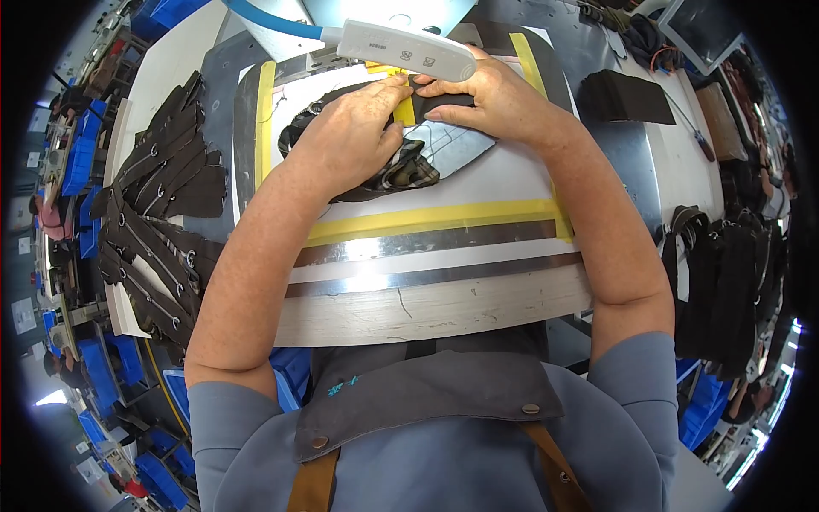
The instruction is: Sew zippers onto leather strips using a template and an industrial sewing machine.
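Note:
A dark cloth piece [444, 107] with a plaid lining [413, 170] lies bunched on the white work plate under a pale curved machine head [406, 49]. My left hand [354, 128] is closed over the bunched part of the cloth, its fingertips beside a yellow strip [403, 107]. From the other side my right hand [495, 101] rests on the dark cloth, thumb and forefinger stretched out and apart. A light, shiny panel [452, 147] shows below the right thumb. The machine head partly covers the right fingers, and the left palm hides some of the cloth.
Yellow tape [435, 219] borders the plate. On the left lies a pile of dark strips with metal zip pulls [158, 192]. To the right are stacked dark pieces [623, 96], a screwdriver [703, 145] and hanging dark cloth [725, 282]. Blue bins [90, 371] stand beyond the table.

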`<state>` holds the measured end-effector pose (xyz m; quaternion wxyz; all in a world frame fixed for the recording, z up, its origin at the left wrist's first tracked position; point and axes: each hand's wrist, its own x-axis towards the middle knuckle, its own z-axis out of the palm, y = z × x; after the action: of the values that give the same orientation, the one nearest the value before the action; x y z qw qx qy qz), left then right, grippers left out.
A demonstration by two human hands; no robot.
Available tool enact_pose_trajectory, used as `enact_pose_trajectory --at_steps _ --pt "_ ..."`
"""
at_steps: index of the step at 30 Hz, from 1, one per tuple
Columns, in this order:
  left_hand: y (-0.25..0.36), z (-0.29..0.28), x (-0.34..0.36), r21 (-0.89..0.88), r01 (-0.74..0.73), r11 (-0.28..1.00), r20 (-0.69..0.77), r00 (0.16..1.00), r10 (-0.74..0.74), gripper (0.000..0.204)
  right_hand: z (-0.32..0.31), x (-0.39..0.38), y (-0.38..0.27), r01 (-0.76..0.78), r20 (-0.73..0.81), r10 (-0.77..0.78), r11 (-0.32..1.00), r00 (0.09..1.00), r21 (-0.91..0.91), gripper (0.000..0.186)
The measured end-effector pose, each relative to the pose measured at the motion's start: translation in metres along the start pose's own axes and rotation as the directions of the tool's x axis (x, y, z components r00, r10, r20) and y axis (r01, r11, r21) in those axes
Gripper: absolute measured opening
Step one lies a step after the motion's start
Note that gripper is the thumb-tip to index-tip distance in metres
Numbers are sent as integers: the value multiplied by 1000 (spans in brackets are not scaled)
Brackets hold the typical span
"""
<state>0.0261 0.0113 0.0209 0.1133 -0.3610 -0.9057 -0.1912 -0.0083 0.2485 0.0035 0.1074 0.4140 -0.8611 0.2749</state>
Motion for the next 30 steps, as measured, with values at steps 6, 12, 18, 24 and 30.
enact_pose_trajectory --at_steps 6,12,18,24,30 --pt "-7 0 2 5 75 997 77 994 -75 44 -3 5 1 0 63 2 999 998 -38 36" --pt "-9 -2 2 16 70 997 94 993 -71 45 -8 9 3 34 83 -34 999 996 2 34" --pt "-10 -4 4 -23 98 995 122 988 -95 44 -7 9 4 48 53 -50 998 997 51 35" --pt "-5 -7 5 -35 144 989 177 975 -135 41 -8 8 1 -30 79 26 998 997 50 35" --pt "-9 -7 -1 -32 41 999 176 984 -34 34 -11 8 -4 -101 87 92 989 992 110 36"
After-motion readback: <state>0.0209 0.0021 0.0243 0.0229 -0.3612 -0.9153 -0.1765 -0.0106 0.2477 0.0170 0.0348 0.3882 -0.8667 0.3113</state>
